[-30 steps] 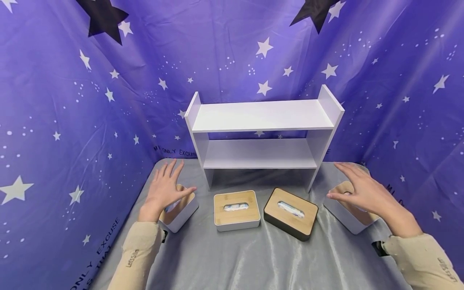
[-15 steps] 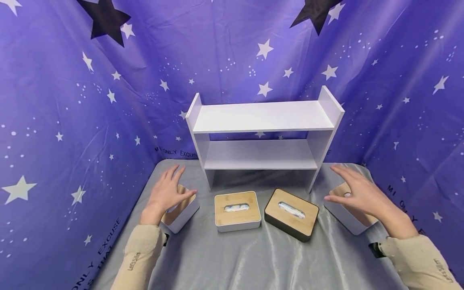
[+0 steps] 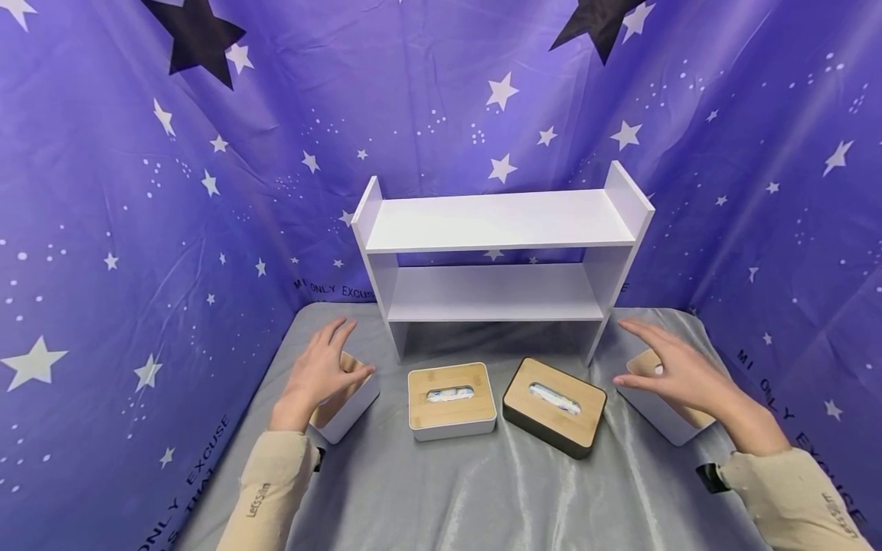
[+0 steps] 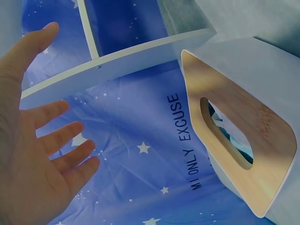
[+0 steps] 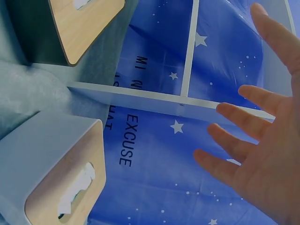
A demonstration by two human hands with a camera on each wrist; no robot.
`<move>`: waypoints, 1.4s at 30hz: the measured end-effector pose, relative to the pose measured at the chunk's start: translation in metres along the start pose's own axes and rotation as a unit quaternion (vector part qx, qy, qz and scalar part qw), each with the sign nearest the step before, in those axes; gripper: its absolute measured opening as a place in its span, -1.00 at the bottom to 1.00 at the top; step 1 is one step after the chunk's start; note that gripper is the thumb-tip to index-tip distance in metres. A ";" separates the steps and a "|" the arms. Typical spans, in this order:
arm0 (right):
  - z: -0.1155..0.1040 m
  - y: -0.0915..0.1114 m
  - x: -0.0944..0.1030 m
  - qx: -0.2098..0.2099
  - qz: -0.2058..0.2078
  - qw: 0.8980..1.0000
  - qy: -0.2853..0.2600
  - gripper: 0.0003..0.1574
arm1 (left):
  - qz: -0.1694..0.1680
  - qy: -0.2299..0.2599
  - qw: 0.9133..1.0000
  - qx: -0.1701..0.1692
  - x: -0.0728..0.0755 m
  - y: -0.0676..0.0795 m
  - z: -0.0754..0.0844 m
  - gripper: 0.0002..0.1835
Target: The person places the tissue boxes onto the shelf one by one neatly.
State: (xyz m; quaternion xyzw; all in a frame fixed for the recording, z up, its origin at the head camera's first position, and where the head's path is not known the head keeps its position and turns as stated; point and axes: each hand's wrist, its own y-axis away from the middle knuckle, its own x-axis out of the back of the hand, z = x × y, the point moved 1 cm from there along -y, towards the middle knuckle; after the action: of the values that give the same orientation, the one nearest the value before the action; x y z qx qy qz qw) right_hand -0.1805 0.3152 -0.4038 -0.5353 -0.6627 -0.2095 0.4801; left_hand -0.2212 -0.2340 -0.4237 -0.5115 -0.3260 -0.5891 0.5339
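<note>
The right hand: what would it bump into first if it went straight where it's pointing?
Probably the shelf's right side: in the head view, the right hand points toward it. Depth is unclear, though, so it might pass in front.

A beige left sleeve [image 3: 265, 486] and a matching right sleeve [image 3: 792, 497], each with small dark lettering [image 3: 258, 500] running lengthwise; a black piece [image 3: 712, 478] juts out at the inner side of each cuff [image 3: 281, 445].
</note>
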 end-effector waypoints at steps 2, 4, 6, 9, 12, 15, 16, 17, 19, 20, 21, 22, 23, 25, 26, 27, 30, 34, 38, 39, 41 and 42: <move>0.000 0.000 -0.001 0.002 -0.002 1.000 -0.008 0.16 | 0.000 0.003 1.000 -0.001 -0.001 0.001 0.001 0.04; 0.000 0.001 -0.002 0.003 -0.005 1.000 -0.014 0.14 | 0.000 0.008 1.000 -0.002 -0.002 0.001 0.002 0.02; 0.000 0.001 -0.003 0.003 -0.007 1.000 -0.016 0.13 | -0.001 0.011 1.000 -0.003 -0.003 0.002 0.003 0.01; -0.001 0.002 -0.005 0.004 -0.008 1.000 -0.013 0.10 | -0.001 0.013 1.000 -0.001 -0.005 0.003 0.003 -0.01; -0.001 0.003 -0.007 0.007 -0.008 1.000 -0.014 0.07 | -0.002 0.014 1.000 0.002 -0.008 0.003 0.003 -0.03; -0.002 0.003 -0.010 0.007 -0.010 1.000 -0.016 0.04 | -0.003 0.015 1.000 0.001 -0.011 0.003 0.003 -0.04; -0.002 0.003 -0.011 0.004 -0.013 1.000 -0.019 0.03 | -0.003 0.016 1.000 0.000 -0.011 0.003 0.004 -0.04; -0.002 0.004 -0.012 0.002 -0.015 1.000 -0.019 0.02 | -0.003 0.018 1.000 -0.001 -0.012 0.003 0.004 -0.04; -0.002 0.004 -0.014 0.004 -0.013 1.000 -0.014 0.01 | -0.002 0.019 1.000 -0.005 -0.013 0.003 0.004 -0.05; -0.002 0.004 -0.015 0.007 -0.010 1.000 -0.010 0.01 | -0.002 0.022 1.000 -0.006 -0.013 0.002 0.004 -0.05; -0.002 0.004 -0.017 0.013 -0.005 1.000 -0.006 0.00 | -0.002 0.023 1.000 -0.005 -0.013 0.002 0.004 -0.05; -0.002 0.004 -0.018 0.016 -0.002 1.000 -0.003 -0.01 | -0.003 0.024 1.000 -0.005 -0.013 0.002 0.004 -0.05; -0.001 0.004 -0.020 0.022 0.003 1.000 0.000 -0.01 | -0.004 0.025 1.000 -0.004 -0.014 0.002 0.004 -0.05; -0.001 0.005 -0.024 0.029 0.007 1.000 0.002 -0.03 | -0.006 0.032 0.999 -0.003 -0.015 0.002 0.005 -0.05; -0.001 0.005 -0.025 0.030 0.005 1.000 -0.004 -0.03 | -0.006 0.035 0.999 -0.003 -0.015 0.003 0.005 -0.05; -0.001 0.005 -0.027 0.028 0.001 1.000 -0.010 -0.03 | -0.006 0.037 0.999 -0.005 -0.016 0.003 0.005 -0.05; -0.002 0.005 -0.030 0.019 -0.011 0.999 -0.027 -0.03 | -0.001 0.040 0.999 -0.014 -0.019 0.003 0.005 -0.04; -0.005 0.006 -0.035 0.014 -0.013 0.999 -0.037 -0.03 | 0.006 0.037 0.999 -0.024 -0.024 0.003 0.006 -0.05; -0.006 0.007 -0.043 0.015 -0.011 0.999 -0.047 -0.04 | 0.004 0.041 0.999 -0.020 -0.029 0.005 0.007 -0.06; -0.005 0.007 -0.045 0.014 -0.011 0.999 -0.051 -0.04 | 0.001 0.041 0.999 -0.018 -0.030 0.005 0.007 -0.06; -0.005 0.007 -0.050 0.012 -0.011 0.999 -0.049 -0.04 | -0.001 0.039 0.999 -0.014 -0.033 0.007 0.007 -0.07; -0.005 0.007 -0.052 0.013 -0.011 0.999 -0.050 -0.04 | -0.002 0.036 0.999 -0.014 -0.035 0.008 0.008 -0.07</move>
State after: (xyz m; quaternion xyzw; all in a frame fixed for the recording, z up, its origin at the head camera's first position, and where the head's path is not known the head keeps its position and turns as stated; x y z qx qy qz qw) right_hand -0.1738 0.2872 -0.4476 -0.5315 -0.6945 -0.1795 0.4505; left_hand -0.2150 -0.2182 -0.4562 -0.4966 -0.2990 -0.6128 0.5371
